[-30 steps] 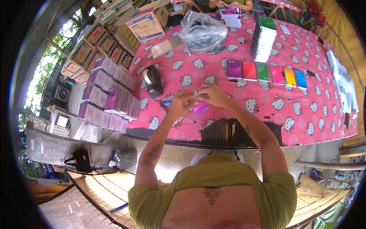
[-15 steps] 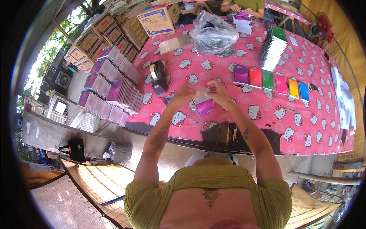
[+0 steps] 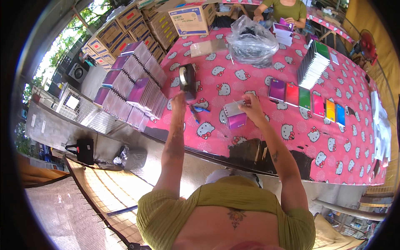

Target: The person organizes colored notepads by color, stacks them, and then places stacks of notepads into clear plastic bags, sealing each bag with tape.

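Note:
A small purple notebook [image 3: 236,121] with a pale upper part lies on the table in front of me. My right hand [image 3: 251,106] is closed at its top edge, thumb and fingers pinched there. To the left, my left hand [image 3: 178,101] is closed by the near end of a black tape dispenser [image 3: 189,83] carrying a roll of tape. What its fingers hold, if anything, is hidden. Two slim blue tools [image 3: 195,113], perhaps pens, lie between my hands.
Stacked spiral notebooks [image 3: 133,87] stand at the left, and another tall stack [image 3: 312,66] at the far right. A row of coloured notebooks [image 3: 305,99] lies right. Beyond are a plastic bag [image 3: 252,43], a cardboard box [image 3: 191,21] and a co-worker [image 3: 287,10] handling purple notebooks.
My left hand has left the notebook and moved left to the tape dispenser, uncovering the blue tools. My right hand stays at the notebook's top edge. The whole view has shifted slightly.

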Tool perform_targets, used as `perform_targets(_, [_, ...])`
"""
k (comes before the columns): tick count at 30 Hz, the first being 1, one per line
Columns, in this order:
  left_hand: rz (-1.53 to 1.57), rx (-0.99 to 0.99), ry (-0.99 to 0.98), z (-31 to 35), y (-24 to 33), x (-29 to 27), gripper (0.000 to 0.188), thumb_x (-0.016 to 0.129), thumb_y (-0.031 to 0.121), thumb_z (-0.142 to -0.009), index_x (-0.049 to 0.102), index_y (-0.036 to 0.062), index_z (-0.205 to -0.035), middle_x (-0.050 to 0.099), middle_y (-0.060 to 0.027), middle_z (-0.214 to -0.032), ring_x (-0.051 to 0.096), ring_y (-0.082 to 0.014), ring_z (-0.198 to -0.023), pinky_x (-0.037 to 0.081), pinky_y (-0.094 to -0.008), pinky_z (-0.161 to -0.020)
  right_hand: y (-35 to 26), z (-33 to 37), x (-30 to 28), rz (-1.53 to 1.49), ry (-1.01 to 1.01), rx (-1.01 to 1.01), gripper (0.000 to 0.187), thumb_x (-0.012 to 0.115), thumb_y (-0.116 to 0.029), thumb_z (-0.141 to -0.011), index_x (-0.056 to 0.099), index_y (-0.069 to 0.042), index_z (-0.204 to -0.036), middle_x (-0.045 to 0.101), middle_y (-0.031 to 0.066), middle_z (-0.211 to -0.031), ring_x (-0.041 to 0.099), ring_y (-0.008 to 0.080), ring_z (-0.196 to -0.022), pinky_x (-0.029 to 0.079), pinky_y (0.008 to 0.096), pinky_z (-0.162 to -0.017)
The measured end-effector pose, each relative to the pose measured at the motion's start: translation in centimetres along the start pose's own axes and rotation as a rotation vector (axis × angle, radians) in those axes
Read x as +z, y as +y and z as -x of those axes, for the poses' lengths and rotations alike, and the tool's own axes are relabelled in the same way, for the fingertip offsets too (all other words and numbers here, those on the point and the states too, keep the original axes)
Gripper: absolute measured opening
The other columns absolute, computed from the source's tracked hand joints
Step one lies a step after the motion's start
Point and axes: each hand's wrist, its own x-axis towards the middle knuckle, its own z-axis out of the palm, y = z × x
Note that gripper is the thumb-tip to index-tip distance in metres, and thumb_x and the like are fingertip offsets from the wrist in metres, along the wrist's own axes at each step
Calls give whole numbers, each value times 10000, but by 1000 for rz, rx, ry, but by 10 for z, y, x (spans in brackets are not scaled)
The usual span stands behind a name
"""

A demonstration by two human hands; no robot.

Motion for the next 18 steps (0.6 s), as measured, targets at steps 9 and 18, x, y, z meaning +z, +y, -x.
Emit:
perform_targets(9, [-1478,523,-362,61,102,161,238,652,331,-837,730,109,-874,701,-154,-805,689,-348,-757,540,-427,-680,17,9,-17,4,71,10,457,739,-79,-789,532,-56,-1197,486,137,-1167,562,243,-1057,500,361,-903])
perform_targets(18, [-1045,-132,-1535,27,38,242,414,715,481,-852,676,69,-853,675,-30,-764,652,-188,-759,492,-363,-684,-3,9,-13,-130,-15,96,462,734,-58,-798,521,-47,-1208,504,132,-1181,579,239,-1041,512,360,-878])
